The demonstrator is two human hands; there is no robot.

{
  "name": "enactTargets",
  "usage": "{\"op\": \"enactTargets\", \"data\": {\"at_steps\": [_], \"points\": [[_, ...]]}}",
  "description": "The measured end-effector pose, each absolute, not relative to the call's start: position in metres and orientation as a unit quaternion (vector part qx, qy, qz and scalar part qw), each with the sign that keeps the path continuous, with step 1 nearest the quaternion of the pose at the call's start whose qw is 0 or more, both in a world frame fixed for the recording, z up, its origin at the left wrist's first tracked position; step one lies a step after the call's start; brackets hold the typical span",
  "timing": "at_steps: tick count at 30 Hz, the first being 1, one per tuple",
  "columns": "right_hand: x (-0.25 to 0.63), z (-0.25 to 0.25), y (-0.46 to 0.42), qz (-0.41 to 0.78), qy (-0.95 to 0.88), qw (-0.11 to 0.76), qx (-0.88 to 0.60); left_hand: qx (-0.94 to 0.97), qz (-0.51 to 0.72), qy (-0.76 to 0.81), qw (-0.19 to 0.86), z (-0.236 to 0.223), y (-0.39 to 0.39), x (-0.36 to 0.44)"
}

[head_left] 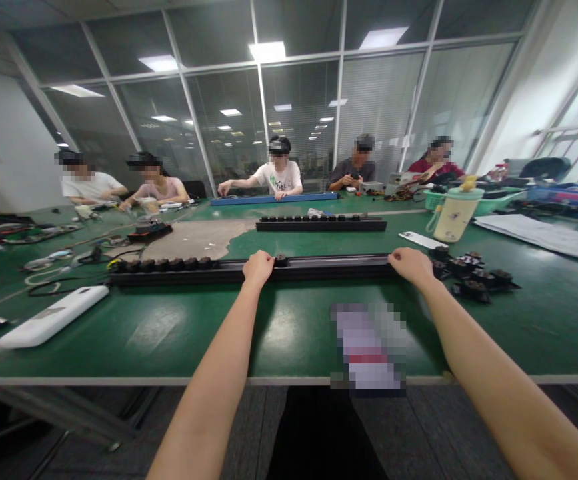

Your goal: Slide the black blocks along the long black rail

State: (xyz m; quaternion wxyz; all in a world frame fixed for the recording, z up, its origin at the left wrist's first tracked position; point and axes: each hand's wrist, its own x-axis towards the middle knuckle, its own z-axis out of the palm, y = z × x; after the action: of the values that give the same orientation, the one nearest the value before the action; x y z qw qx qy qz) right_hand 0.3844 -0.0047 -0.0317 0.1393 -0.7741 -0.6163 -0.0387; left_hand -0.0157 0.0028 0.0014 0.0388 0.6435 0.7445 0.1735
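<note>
- The long black rail lies crosswise on the green desk, in front of the person wearing the camera.
- The left hand is at the rail's middle, fingers drawn in narrow, right beside a small black piece sitting on it; I can't tell whether they grip that piece.
- The right hand has its fingertips closed narrowly on the rail's right end.
- A row of black pieces sits along the rail's left part.
- More of them lie in a loose cluster just beyond the right hand.
- Farther back there's a second black rail, topped with its own row.
- Over to the right stand a yellowish bottle and, next to it, a flat white phone.
- A white oblong object lies near the desk's left side.
- Across the desk, a person in a white printed T-shirt has both hands at a blue bar.
</note>
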Motion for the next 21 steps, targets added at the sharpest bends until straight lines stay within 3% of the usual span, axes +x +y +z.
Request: {"op": "enactTargets", "data": {"at_steps": [21], "points": [[0.3817,-0.0295,-0.0079,-0.039,-0.614,0.133,-0.777,0.639,0.17,0.749,0.037,0.0011,0.002,-0.0136]]}}
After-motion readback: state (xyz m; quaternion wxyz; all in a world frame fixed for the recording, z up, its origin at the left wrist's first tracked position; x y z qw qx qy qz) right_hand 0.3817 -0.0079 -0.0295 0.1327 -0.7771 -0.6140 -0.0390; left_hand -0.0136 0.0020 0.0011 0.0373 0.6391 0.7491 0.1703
